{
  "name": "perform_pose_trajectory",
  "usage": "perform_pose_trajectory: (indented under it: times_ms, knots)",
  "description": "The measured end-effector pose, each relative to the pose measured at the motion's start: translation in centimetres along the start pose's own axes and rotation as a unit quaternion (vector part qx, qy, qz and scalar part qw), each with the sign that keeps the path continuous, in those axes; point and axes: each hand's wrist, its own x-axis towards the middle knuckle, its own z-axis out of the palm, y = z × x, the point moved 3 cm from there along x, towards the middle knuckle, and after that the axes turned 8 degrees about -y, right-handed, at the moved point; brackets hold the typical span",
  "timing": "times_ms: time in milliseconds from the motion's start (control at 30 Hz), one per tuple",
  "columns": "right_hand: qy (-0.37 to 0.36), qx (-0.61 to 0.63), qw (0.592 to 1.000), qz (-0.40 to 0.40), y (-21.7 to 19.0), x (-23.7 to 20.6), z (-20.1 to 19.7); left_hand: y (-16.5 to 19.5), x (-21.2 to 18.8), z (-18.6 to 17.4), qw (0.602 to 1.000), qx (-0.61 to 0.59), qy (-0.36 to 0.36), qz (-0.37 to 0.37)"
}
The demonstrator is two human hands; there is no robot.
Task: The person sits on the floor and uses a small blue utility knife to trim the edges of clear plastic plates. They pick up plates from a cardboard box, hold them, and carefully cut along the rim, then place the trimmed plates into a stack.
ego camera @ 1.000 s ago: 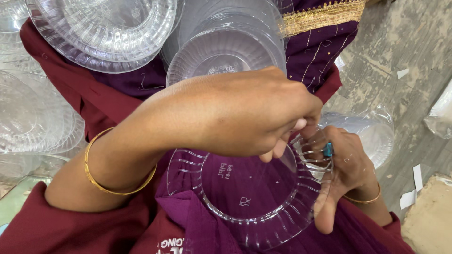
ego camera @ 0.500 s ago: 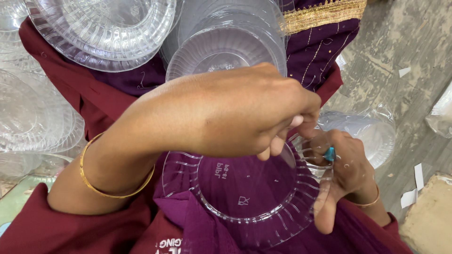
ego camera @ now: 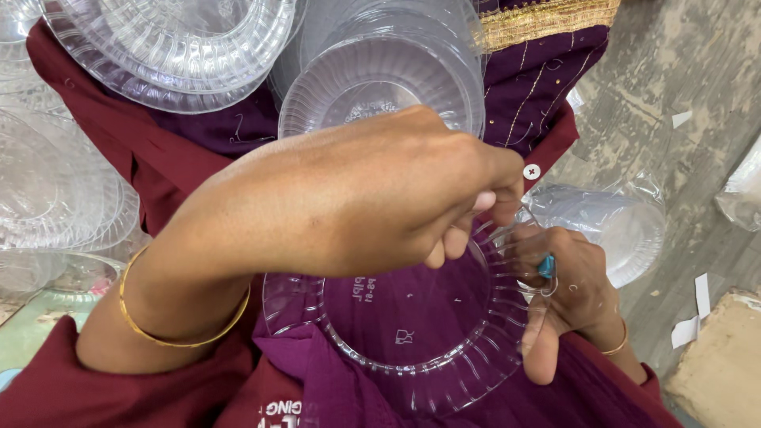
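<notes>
A clear ribbed plastic plate (ego camera: 412, 341) lies flat over my lap on purple cloth. My left hand (ego camera: 380, 190), a gold bangle on its wrist, reaches across from the left, and its fingertips pinch at the plate's far right rim. My right hand (ego camera: 575, 293), with a blue ring and a thin bangle, grips the same rim from the right, thumb pointing down along the edge. The two hands meet at that spot, and the left hand hides what its fingertips pinch.
Stacks of clear plates crowd the top: one stack (ego camera: 380, 79) just beyond my hands, another (ego camera: 174, 47) at top left, more (ego camera: 55, 190) along the left. A plastic-wrapped stack (ego camera: 618, 222) lies on the grey floor at right. A cardboard box (ego camera: 721, 364) sits bottom right.
The plate has edged slightly to the left in my lap. Both hands stay at its right rim in nearly the same pose.
</notes>
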Motion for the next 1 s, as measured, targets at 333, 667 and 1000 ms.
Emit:
perform_pose_trajectory:
  times_ms: [333,667,1000]
  knots:
    - [0.102,0.032,0.971,-0.215,-2.2,2.7,2.1,-0.1,-0.6,-0.1,0.999,-0.006,0.024,0.026]
    - [0.042,0.020,0.992,-0.116,-2.3,1.7,1.3,-0.1,-1.4,-0.2,0.998,0.013,0.050,0.028]
    - [0.075,0.060,0.995,-0.015,-1.9,0.7,2.7,-0.2,-2.2,0.0,0.997,-0.036,0.062,-0.023]
